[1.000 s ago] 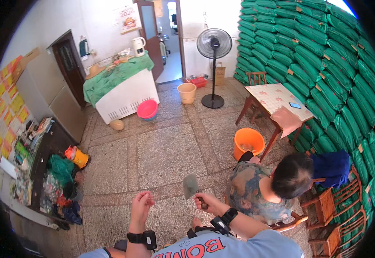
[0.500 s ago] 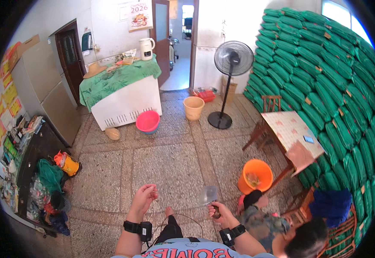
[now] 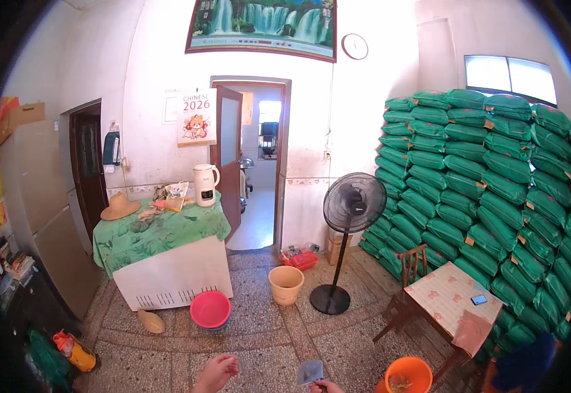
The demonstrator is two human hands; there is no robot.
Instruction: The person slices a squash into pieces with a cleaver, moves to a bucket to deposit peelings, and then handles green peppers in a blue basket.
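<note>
Low in the view, my right hand (image 3: 326, 387) grips a cleaver (image 3: 309, 372) with a broad grey metal blade that points up and a little left. Most of its handle is covered by my fingers or cut off by the lower edge. My left hand (image 3: 217, 373) is raised to the left of it, fingers loosely bent, and nothing shows in it. Both hands are in the air above the speckled floor, apart from each other. To the right of the cleaver stands an orange bucket (image 3: 411, 374) with some scraps in it.
A table (image 3: 452, 295) bearing a phone (image 3: 479, 300) stands at the right, before stacked green sacks (image 3: 462, 170). A standing fan (image 3: 344, 262), a tan bucket (image 3: 286, 286) and a pink basin (image 3: 211, 310) are ahead. A cloth-covered white chest (image 3: 174, 272) stands far left.
My view has tilted up, bringing in the wall picture and clock. My hands now sit at the lower edge, the right still gripping the cleaver. The person at lower right has left the view.
</note>
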